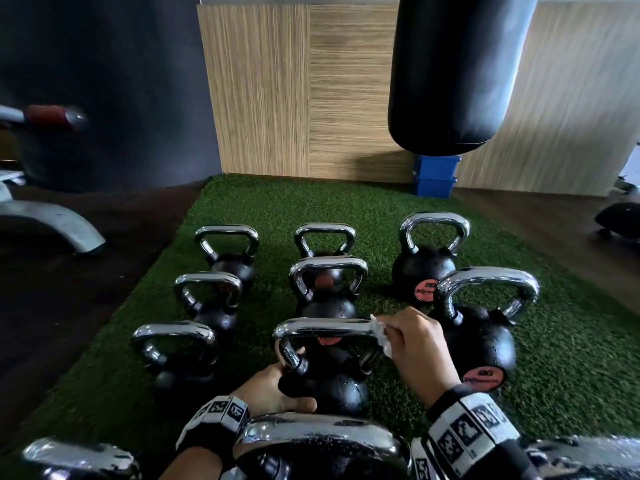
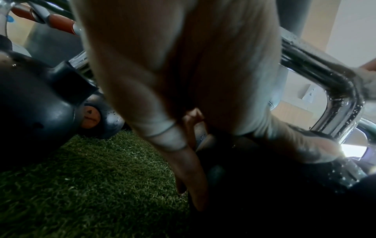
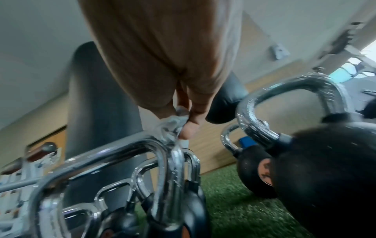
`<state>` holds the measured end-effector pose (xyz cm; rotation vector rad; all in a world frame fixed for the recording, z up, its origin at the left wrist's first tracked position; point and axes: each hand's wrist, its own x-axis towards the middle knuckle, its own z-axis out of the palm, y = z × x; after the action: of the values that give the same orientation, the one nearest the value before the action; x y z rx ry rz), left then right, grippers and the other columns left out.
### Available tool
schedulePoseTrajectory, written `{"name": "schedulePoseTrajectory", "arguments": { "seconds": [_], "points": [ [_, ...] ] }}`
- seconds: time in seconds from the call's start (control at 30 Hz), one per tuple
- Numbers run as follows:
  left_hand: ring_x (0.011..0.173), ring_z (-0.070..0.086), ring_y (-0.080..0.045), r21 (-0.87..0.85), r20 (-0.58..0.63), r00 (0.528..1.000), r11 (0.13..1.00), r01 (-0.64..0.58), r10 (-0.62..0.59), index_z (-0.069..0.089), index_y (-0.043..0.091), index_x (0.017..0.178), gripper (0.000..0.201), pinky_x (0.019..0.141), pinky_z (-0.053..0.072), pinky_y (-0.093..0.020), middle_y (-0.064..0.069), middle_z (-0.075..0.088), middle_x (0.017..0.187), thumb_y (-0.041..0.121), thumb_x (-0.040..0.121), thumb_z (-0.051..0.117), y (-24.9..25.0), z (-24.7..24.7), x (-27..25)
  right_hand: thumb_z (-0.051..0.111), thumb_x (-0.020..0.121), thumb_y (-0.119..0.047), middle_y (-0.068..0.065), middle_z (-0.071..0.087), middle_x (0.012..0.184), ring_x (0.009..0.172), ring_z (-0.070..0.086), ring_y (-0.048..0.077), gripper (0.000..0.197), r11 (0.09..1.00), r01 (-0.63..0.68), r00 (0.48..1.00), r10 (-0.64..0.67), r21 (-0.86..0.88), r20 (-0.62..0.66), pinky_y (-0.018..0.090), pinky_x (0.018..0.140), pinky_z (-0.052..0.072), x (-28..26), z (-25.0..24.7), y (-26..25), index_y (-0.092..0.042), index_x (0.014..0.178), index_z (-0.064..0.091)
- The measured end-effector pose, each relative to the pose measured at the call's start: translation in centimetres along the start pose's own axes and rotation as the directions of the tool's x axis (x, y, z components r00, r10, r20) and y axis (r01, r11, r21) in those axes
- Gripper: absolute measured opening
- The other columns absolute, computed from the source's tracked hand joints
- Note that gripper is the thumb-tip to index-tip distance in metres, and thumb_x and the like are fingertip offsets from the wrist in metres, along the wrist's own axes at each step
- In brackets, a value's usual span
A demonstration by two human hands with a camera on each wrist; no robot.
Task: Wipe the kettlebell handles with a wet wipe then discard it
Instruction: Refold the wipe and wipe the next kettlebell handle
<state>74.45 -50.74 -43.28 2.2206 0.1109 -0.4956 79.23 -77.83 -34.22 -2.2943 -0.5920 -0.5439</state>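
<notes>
Kettlebell (image 1: pixel 325 379), front-centre on green turf (image 1: pixel 571 341): right hand (image 1: pixel 415 344) grip pinches wet wipe (image 1: pixel 381 336) on chrome handle's (image 1: pixel 322 327) right corner; left hand (image 1: pixel 273 389) grip curled around kettlebell body.

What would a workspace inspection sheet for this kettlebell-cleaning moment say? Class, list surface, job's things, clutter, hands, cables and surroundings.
Surface: green turf mat on dark floor.
Job's things: chrome-handled kettlebells in rows; wet wipe at right corner of the middle kettlebell handle.
Clutter: blue crates by the wall.
Hands: right hand pinches the wipe; left hand grips that kettlebell's body.
Cables: nothing seen.
Surroundings: black punching bag, wood-panel wall, gym machine at left.
</notes>
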Motion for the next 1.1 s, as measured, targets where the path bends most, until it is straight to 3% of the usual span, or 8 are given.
{"name": "schedulePoseTrajectory", "arguments": {
  "seconds": [0.2, 0.33, 0.43, 0.63, 0.73, 0.8, 0.9, 1.1],
  "points": [
    [0.145, 0.039, -0.016, 0.019, 0.003, 1.000, 1.000, 0.018, -0.018, 0.027, 0.037, 0.159, 0.122, 0.122, 0.033, -0.039, 0.009, 0.039, 0.158, 0.082, 0.058, 0.079, 0.2, -0.1, -0.2, 0.066, 0.081, 0.001, 0.013, 0.068, 0.065, 0.064, 0.065, 0.027, 0.008, 0.997, -0.064, 0.998, 0.065, -0.043, 0.018, 0.038, 0.059, 0.050, -0.6, 0.3, 2.1, -0.001, 0.075, 0.072],
    [0.145, 0.039, -0.016, 0.029, 0.000, 1.000, 1.000, 0.010, -0.010, 0.026, 0.037, 0.159, 0.116, 0.120, 0.033, -0.034, 0.008, 0.039, 0.158, 0.077, 0.063, 0.080, 0.3, -0.1, -0.2, 0.069, 0.081, -0.013, 0.005, 0.066, 0.059, 0.050, 0.055, 0.011, 0.009, 0.975, -0.219, 0.970, 0.220, -0.025, 0.102, 0.015, 0.048, 0.039, -0.9, 1.0, 2.8, -0.012, 0.073, 0.073],
    [0.140, 0.045, -0.014, 0.067, -0.023, 1.000, 0.998, 0.001, 0.000, 0.035, 0.036, 0.155, 0.105, 0.114, 0.038, -0.029, 0.008, 0.047, 0.154, 0.072, 0.067, 0.082, 0.7, -0.2, -0.2, 0.068, 0.081, -0.021, 0.009, 0.064, 0.059, 0.058, 0.058, 0.026, 0.018, 0.944, -0.328, 0.922, 0.325, -0.021, 0.209, 0.016, 0.047, 0.034, -1.7, 2.3, 2.9, -0.007, 0.069, 0.069],
    [0.110, 0.061, -0.006, 0.261, -0.079, 0.996, 0.963, 0.070, -0.051, 0.063, 0.042, 0.127, 0.082, 0.092, 0.048, -0.018, 0.015, 0.069, 0.122, 0.078, 0.056, 0.080, 1.5, -1.1, -0.9, 0.064, 0.082, -0.012, -0.009, 0.060, 0.057, 0.066, 0.062, 0.012, 0.016, 0.909, -0.416, 0.872, 0.394, 0.017, 0.291, 0.006, 0.048, 0.035, -2.2, 3.4, 3.2, -0.014, 0.072, 0.075],
    [0.102, 0.067, -0.004, 0.288, -0.125, 0.991, 0.955, 0.072, -0.037, 0.070, 0.040, 0.109, 0.041, 0.084, 0.050, -0.016, 0.018, 0.072, 0.107, 0.044, 0.071, 0.083, 1.4, -3.4, -1.7, 0.068, 0.081, -0.006, -0.009, 0.069, 0.066, 0.069, 0.065, 0.009, 0.019, 0.886, -0.457, 0.885, 0.443, 0.083, 0.143, 0.005, 0.050, 0.037, -1.9, 1.8, 3.0, -0.021, 0.077, 0.079],
    [0.081, 0.067, 0.006, 0.188, -0.284, 0.957, 0.982, 0.001, 0.054, 0.072, 0.044, 0.097, 0.031, 0.072, 0.048, -0.011, 0.024, 0.073, 0.090, 0.016, 0.084, 0.078, 2.0, -5.5, -2.5, 0.074, 0.080, -0.005, -0.002, 0.073, 0.077, 0.072, 0.064, 0.012, 0.019, 0.900, -0.417, 0.906, 0.422, 0.127, -0.016, 0.016, 0.058, 0.039, -1.2, 0.3, 2.1, -0.022, 0.084, 0.081],
    [0.086, 0.075, -0.010, 0.035, -0.465, 0.871, 0.986, -0.163, 0.160, 0.074, 0.042, 0.109, 0.031, 0.077, 0.057, -0.027, 0.011, 0.079, 0.098, 0.014, 0.097, 0.068, 5.7, -8.3, -4.0, 0.077, 0.079, -0.003, -0.005, 0.064, 0.081, 0.073, 0.062, 0.012, 0.024, 0.970, -0.208, 0.962, 0.226, 0.125, -0.155, 0.012, 0.062, 0.033, 0.8, -2.2, -0.1, -0.022, 0.092, 0.081],
    [0.094, 0.078, -0.022, -0.331, -0.300, 0.905, 0.857, -0.395, 0.301, 0.076, 0.024, 0.114, 0.028, 0.073, 0.065, -0.030, -0.006, 0.080, 0.106, 0.041, 0.097, 0.061, 14.4, -9.6, -6.9, 0.073, 0.085, -0.007, -0.019, 0.073, 0.089, 0.082, 0.066, -0.007, 0.027, 0.940, 0.087, 0.996, -0.089, 0.330, -0.008, 0.005, 0.070, 0.046, 4.3, -4.6, -6.1, -0.032, 0.094, 0.079]
  ]
}}
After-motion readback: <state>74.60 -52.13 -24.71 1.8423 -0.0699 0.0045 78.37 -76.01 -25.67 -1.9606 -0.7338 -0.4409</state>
